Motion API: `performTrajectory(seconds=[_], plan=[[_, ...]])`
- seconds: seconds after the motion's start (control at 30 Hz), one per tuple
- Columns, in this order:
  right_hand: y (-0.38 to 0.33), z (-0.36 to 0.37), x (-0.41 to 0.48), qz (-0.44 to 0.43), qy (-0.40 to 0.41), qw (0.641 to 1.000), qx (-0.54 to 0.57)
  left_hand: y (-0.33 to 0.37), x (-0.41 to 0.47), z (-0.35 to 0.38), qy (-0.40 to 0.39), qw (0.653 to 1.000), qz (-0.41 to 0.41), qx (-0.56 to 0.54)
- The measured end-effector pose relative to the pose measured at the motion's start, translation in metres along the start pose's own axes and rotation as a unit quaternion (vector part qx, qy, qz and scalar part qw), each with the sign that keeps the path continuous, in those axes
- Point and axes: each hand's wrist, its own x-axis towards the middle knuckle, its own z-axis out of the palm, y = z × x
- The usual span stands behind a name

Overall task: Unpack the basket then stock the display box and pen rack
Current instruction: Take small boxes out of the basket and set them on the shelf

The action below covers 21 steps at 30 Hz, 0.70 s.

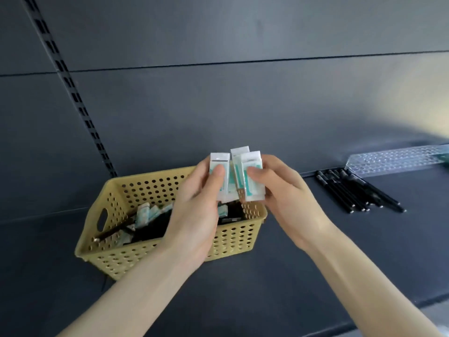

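A yellow perforated basket [136, 259] stands on the dark shelf and holds several white-and-teal packets [143, 214] and dark items. Above its right end, my left hand [196, 215] grips one white-and-teal packet [220, 164] with the thumb on its face. My right hand [279, 190] grips two more packets [252, 176] fanned beside it. Several black pens [357, 190] lie loose on the shelf to the right. A clear perforated pen rack [393, 160] lies behind them by the back wall.
The dark shelf [315, 276] runs left to right, its front edge at the lower right. Behind it rises a dark back panel with a slotted upright [73, 93] on the left. A teal object [443, 158] shows at the far right edge.
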Motion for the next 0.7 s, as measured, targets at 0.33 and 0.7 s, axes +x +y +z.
performTrajectory(seconds=[0.33, 0.7], plan=[[-0.004, -0.202, -0.181, -0.066, 0.215, 0.972, -0.066, -0.109, -0.089, 0.229, -0.1, 0.995, -0.028, -0.002], [-0.019, -0.385, -0.268, -0.049, 0.359, 0.929, -0.068, -0.199, -0.117, 0.422, -0.162, 0.981, -0.106, -0.006]])
